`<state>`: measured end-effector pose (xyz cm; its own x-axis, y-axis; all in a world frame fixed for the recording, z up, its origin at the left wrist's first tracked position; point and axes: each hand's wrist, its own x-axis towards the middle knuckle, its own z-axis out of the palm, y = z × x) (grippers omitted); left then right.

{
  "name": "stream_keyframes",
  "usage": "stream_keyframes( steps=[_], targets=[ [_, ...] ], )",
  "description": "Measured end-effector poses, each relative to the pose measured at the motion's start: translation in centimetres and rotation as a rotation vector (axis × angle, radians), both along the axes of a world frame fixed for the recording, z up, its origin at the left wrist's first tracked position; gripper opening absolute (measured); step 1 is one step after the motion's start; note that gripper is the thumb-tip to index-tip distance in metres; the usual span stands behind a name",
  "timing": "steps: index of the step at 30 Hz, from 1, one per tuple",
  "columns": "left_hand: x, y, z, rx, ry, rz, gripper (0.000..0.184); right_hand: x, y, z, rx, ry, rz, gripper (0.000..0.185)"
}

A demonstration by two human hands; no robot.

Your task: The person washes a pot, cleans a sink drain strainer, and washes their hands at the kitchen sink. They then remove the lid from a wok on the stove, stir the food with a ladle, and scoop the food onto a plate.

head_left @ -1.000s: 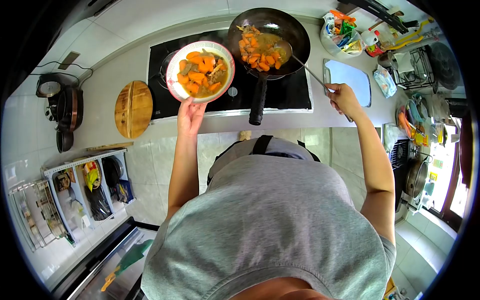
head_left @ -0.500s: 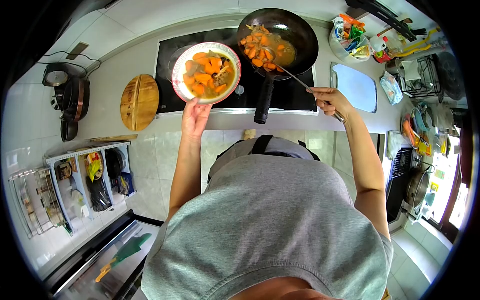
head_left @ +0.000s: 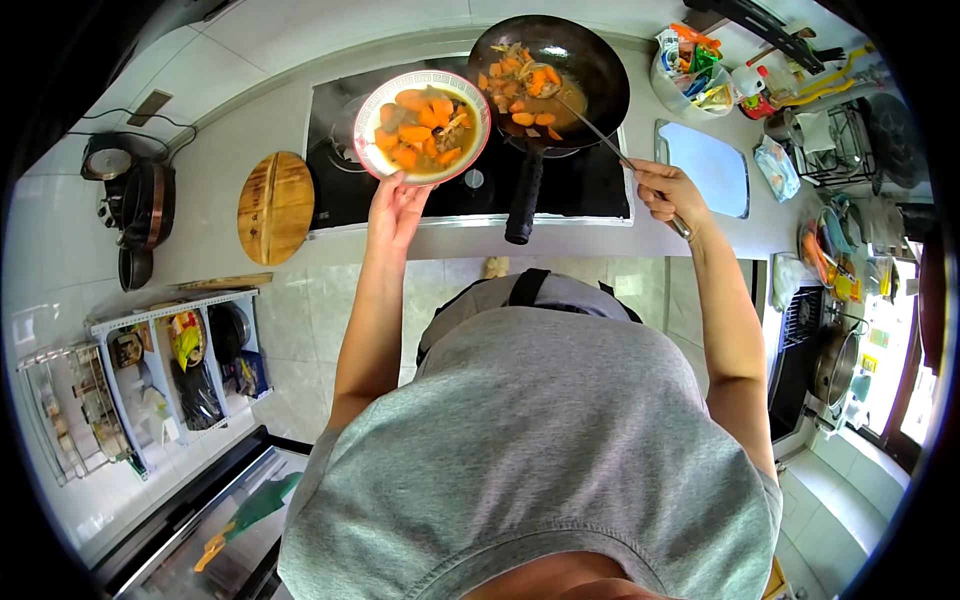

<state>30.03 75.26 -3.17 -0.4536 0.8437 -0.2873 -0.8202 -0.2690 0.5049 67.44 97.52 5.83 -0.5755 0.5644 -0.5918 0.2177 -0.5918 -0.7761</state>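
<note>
My left hand (head_left: 397,208) grips the near rim of a white bowl (head_left: 366,150) with a red edge, held above the stove. Orange carrot chunks (head_left: 430,115) and brown pieces lie in broth inside it. My right hand (head_left: 668,192) is closed around the long metal handle of a ladle (head_left: 600,133). Its head is inside the black wok (head_left: 600,60), filled with carrot pieces and some meat-like bits. More of the stew (head_left: 510,75) lies on the wok's left side, with brown broth beside it.
The wok's black handle (head_left: 524,200) points toward me over the black stovetop (head_left: 440,205). A round wooden lid (head_left: 275,208) lies left of the stove. To the right are a pale blue board (head_left: 705,168) and a tub of packets (head_left: 690,75).
The bowl has moved slightly right and up, toward the wok. The ladle's head has shifted right and up inside the wok and now carries carrot pieces.
</note>
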Motion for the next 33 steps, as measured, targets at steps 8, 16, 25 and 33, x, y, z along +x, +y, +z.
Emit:
stream_keyframes(
  steps=[8, 16, 25, 33],
  targets=[
    [1.5, 6.5, 0.2, 0.051, -0.051, -0.104, 0.049, 1.1, -1.5, 8.7, 0.243, -0.092, 0.041, 0.035],
    [3.8, 12.1, 0.1, 0.113, -0.138, -0.245, 0.052, -0.6, -5.2, 12.2, 0.364, -0.152, 0.076, 0.037],
    [4.7, 13.7, -0.8, 0.155, -0.099, -0.343, 0.049, -0.2, -6.9, 11.2, 1.048, -0.592, 0.238, 0.039],
    [4.5, 13.6, -1.2, 0.195, -0.122, -0.379, 0.044, 0.7, -7.3, 11.2, 1.282, -0.628, 0.154, 0.043]
  ],
)
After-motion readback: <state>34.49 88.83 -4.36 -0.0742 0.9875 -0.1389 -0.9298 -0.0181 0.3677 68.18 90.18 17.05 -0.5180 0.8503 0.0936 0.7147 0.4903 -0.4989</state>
